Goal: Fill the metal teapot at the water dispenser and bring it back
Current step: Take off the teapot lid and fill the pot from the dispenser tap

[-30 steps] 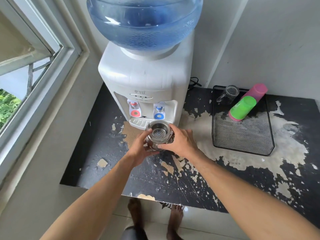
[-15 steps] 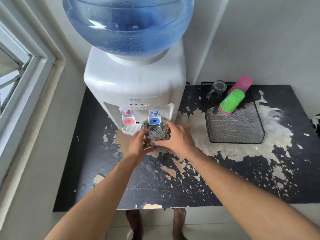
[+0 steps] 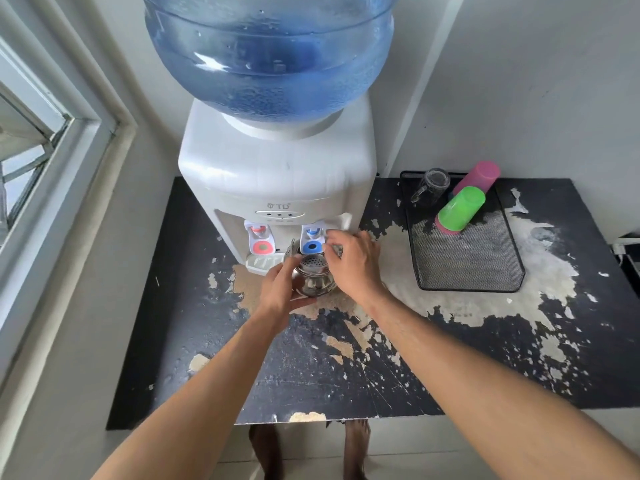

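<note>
Stainless steel catches the light where the metal teapot sits under the blue tap of the white water dispenser, its lid off and the perforated strainer showing in its mouth. The left hand cups the pot's left side, fingers curled round the rounded body. The right hand reaches over the pot's right side with its fingertips up at the blue tap's lever; whether it also touches the pot cannot be told, as the hand hides that side. A red tap stands just left of the blue one, with a small white drip tray below it. A large blue water bottle sits upside down on top of the dispenser. All of this rests on a black worktop whose coating has peeled away in pale patches. To the right lies a black mesh tray holding a green cup on its side, a pink cup behind it and a clear glass mug at the tray's far corner. A window frame runs along the left wall. Bare feet show below the worktop's near edge.
</note>
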A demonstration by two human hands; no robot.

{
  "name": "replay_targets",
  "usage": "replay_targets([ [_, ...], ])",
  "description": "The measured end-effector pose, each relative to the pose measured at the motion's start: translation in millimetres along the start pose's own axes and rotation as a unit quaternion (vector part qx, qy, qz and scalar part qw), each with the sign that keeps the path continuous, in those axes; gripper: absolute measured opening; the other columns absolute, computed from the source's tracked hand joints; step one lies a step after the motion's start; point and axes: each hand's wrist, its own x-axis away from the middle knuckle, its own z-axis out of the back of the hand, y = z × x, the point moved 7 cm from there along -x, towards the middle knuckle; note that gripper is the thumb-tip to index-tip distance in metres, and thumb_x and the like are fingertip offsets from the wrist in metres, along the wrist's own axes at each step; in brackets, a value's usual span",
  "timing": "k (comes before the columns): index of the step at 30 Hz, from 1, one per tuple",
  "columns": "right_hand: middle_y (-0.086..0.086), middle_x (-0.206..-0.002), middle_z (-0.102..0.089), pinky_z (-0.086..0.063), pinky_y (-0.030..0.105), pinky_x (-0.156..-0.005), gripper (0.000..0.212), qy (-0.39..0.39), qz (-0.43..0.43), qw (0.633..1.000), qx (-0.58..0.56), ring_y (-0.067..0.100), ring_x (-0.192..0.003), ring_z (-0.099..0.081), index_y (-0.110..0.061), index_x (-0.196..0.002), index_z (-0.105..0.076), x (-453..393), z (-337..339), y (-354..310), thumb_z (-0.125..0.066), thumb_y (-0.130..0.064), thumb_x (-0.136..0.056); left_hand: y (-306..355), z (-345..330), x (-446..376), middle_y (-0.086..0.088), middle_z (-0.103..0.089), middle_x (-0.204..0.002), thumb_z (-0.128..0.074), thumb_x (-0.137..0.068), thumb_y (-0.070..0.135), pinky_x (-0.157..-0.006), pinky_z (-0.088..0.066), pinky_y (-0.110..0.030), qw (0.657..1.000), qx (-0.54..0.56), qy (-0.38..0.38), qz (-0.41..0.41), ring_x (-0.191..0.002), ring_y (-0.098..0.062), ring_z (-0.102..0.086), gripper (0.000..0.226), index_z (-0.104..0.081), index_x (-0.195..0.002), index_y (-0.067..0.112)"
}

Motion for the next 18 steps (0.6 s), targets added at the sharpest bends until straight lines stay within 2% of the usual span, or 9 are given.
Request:
replay_targets([
  [4,-0.008,-0.109,-0.076,-0.021,0.034,-0.084,0.023,-0.007,-0.037,0.999,-0.027,0.021,-0.11,-0.052,-0.026,-0.118,-0.074,-2.5,-3.8,0.9,-0.069,-0.03,-0.096,5.7,-1.3,5.9,-0.015,-0.08,-0.097,-0.073,-0.08,0.052,-0.072,-0.066,-0.045,1.0,0.001,0.007,-0.012,-0.09,-0.031,-0.08,0.061,-0.063,-0.125,0.012],
  [8,-0.011,-0.104,-0.077,-0.023,0.034,-0.085,0.02,-0.016,-0.075,0.996,-0.055,0.021,-0.113,-0.056,-0.028,-0.112,-0.077,-7.6,-8.4,6.0,-0.072,-0.033,-0.093,9.8,-0.4,8.6,-0.018,-0.078,-0.102,-0.074,-0.078,0.053,-0.071,-0.065,-0.045,1.0,0.007,0.012,-0.017,-0.09,-0.032,-0.08,0.064,-0.063,-0.126,0.012],
  [13,-0.014,-0.099,-0.078,-0.03,0.036,-0.095,0.021,-0.034,-0.083,0.993,-0.072,0.02,-0.111,-0.063,-0.026,-0.109,-0.079,-7.9,-8.8,6.8,-0.076,-0.035,-0.09,10.6,0.2,9.5,-0.01,-0.08,-0.089,-0.074,-0.08,0.052,-0.069,-0.065,-0.043,1.0,0.015,0.013,-0.016,-0.087,-0.032,-0.08,0.061,-0.064,-0.125,0.012],
  [16,-0.013,-0.094,-0.079,-0.028,0.036,-0.09,0.019,-0.045,-0.079,0.993,-0.079,0.023,-0.108,-0.063,-0.025,-0.106,-0.08,-6.8,-8.3,3.6,-0.077,-0.033,-0.089,11.5,0.3,9.3,-0.006,-0.08,-0.08,-0.072,-0.084,0.049,-0.069,-0.064,-0.043,1.0,0.015,0.006,-0.017,-0.086,-0.031,-0.08,0.056,-0.064,-0.125,0.011],
  [18,-0.011,-0.092,-0.08,-0.033,0.037,-0.096,0.015,-0.051,-0.082,0.991,-0.089,0.025,-0.108,-0.064,-0.024,-0.103,-0.08,-5.9,-8.0,1.5,-0.077,-0.029,-0.089,13.0,0.2,9.7,0.0,-0.078,-0.072,-0.071,-0.085,0.049,-0.069,-0.065,-0.043,1.0,0.011,0.001,-0.019,-0.082,-0.028,-0.08,0.056,-0.064,-0.125,0.01],
])
